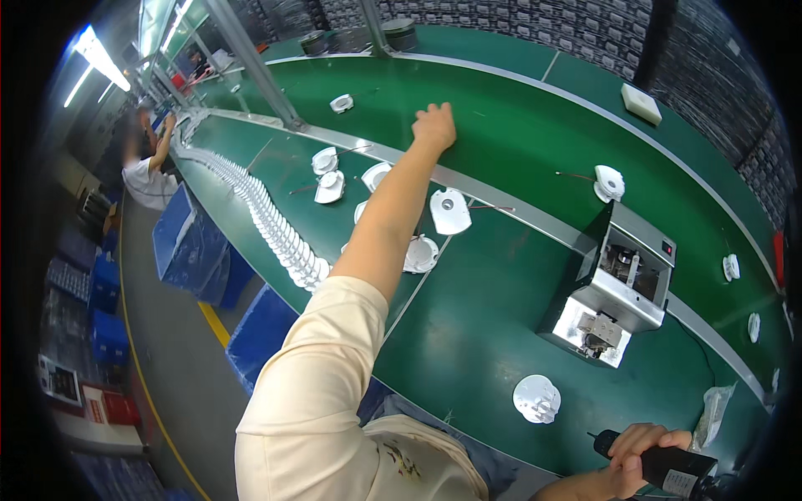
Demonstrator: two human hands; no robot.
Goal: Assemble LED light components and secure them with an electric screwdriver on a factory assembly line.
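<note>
My left arm stretches far across the green workbench (493, 292). My left hand (434, 127) hovers over the green conveyor belt (518, 125), its fingers loosely bent and apart, with nothing visible in them. Nearest to it on the belt lies a small white plastic part (342, 103). In my right hand (642, 451), at the lower right, is a black electric screwdriver (668, 470), its tip pointing left. A round white plastic piece (536, 399) lies on the bench left of the tip. Under and beside my left forearm are several white housings, including one with a thin wire (450, 211).
A metal screw feeder (626, 271) stands right of centre. Nested white parts form a long row (259, 209) along the bench's left edge. More white parts (609, 183) are on the belt. Blue bins (190, 242) stand left; a co-worker (149, 179) is farther along. A metal post (255, 63) rises ahead.
</note>
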